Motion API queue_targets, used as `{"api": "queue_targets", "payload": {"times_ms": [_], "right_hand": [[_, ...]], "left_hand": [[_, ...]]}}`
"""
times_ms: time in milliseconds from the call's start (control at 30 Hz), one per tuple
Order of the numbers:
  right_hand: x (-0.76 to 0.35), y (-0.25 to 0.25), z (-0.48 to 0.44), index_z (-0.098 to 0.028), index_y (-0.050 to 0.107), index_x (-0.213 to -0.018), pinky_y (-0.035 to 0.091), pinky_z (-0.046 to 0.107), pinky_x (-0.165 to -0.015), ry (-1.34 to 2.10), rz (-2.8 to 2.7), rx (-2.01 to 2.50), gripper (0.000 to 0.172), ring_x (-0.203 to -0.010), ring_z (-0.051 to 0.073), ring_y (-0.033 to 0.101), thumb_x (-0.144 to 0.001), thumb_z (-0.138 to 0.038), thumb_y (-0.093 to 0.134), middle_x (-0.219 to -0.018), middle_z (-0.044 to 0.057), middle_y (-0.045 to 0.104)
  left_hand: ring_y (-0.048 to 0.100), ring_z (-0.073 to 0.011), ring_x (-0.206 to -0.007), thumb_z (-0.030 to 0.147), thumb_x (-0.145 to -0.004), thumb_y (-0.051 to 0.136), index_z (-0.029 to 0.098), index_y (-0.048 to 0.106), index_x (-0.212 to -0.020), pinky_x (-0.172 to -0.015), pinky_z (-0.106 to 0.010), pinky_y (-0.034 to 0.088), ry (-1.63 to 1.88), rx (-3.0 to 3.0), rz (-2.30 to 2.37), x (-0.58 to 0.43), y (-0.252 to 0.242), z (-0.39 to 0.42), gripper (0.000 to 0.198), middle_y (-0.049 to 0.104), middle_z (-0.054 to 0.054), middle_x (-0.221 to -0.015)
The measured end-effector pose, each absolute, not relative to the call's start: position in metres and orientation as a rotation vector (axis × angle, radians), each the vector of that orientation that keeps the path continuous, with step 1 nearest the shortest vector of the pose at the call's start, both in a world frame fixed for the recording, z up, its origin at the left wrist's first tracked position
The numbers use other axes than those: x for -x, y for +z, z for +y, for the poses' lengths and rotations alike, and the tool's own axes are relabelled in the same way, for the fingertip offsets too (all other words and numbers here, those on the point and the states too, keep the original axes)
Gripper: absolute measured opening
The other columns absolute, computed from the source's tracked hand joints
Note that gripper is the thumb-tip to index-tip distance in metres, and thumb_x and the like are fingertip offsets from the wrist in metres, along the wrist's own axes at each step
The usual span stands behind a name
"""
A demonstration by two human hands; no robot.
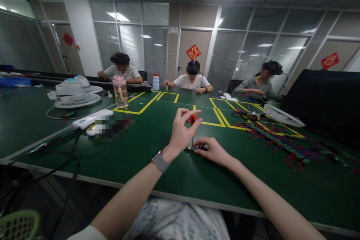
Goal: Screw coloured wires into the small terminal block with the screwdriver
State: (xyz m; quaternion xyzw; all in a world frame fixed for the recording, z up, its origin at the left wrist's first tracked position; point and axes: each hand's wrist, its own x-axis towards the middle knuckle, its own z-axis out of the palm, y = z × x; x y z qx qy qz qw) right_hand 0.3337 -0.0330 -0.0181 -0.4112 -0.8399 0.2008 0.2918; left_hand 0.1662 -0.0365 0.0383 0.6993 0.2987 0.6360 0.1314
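Note:
My left hand (184,129) grips an upright screwdriver (193,119) by its orange and black handle, thumb and fingers closed around the upper part. The screwdriver's thin shaft points down at a small green circuit board (191,149) lying on the table. Whether the tip sits in a screw is too small to tell. My right hand (209,149) is low at the board's right side, its fingertips pinching the edge. A watch with a grey band is on my left wrist.
Bundles of small boards with red and blue wires (284,142) lie to the right. On the left are a white power strip (92,119), white fan parts (75,93), and a drink bottle (120,92). Yellow tape (222,118) marks the green table (157,172). Three people sit opposite.

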Motion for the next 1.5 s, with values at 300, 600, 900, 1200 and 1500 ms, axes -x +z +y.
{"api": "queue_targets", "payload": {"times_ms": [300,600,900,1200,1500], "right_hand": [[-0.3335,-0.0184,-0.0335,-0.016,0.069,-0.091,0.049,0.026,-0.065,0.542,-2.242,1.086,0.017,-0.068,0.015,0.061,-0.076,-0.021,0.064,-0.080,0.004,0.070],[-0.3322,-0.0172,-0.0340,-0.016,0.070,-0.090,0.049,0.026,-0.064,0.546,-2.234,1.105,0.016,-0.067,0.015,0.061,-0.075,-0.020,0.064,-0.079,0.004,0.070],[-0.3325,-0.0168,-0.0341,-0.017,0.070,-0.090,0.049,0.026,-0.066,0.541,-2.239,1.092,0.016,-0.069,0.015,0.063,-0.075,-0.019,0.064,-0.081,0.004,0.071],[-0.3331,-0.0181,-0.0330,-0.016,0.070,-0.089,0.049,0.026,-0.067,0.534,-2.222,1.075,0.015,-0.069,0.015,0.062,-0.075,-0.019,0.065,-0.080,0.004,0.071],[-0.3355,-0.0190,-0.0304,-0.016,0.067,-0.081,0.050,0.026,-0.069,0.584,-2.240,1.052,0.009,-0.069,0.015,0.061,-0.073,-0.020,0.067,-0.077,0.003,0.069]], "left_hand": [[0.060,-0.0154,-0.099,0.024,-0.092,0.046,0.023,0.056,-0.122,-0.080,-0.027,0.051,1.729,-1.891,0.658,-0.1697,0.0339,-0.0315,0.033,0.059,-0.007,-0.113],[0.058,-0.0147,-0.095,0.023,-0.092,0.044,0.022,0.063,-0.111,-0.082,-0.027,0.048,1.809,-1.985,0.794,-0.1674,0.0389,-0.0373,0.027,0.057,-0.007,-0.106],[0.057,-0.0139,-0.089,0.028,-0.085,0.058,0.023,0.068,-0.102,-0.080,-0.026,0.047,1.867,-2.010,0.874,-0.1661,0.0391,-0.0366,0.020,0.054,-0.005,-0.098],[0.062,-0.0149,-0.092,0.026,-0.088,0.053,0.022,0.060,-0.117,-0.084,-0.028,0.048,1.766,-1.912,0.740,-0.1689,0.0356,-0.0322,0.030,0.063,-0.005,-0.102],[0.057,-0.0155,-0.105,0.023,-0.093,0.040,0.025,0.057,-0.122,-0.093,-0.030,0.045,1.753,-1.950,0.744,-0.1678,0.0363,-0.0345,0.034,0.054,-0.006,-0.119]]}}
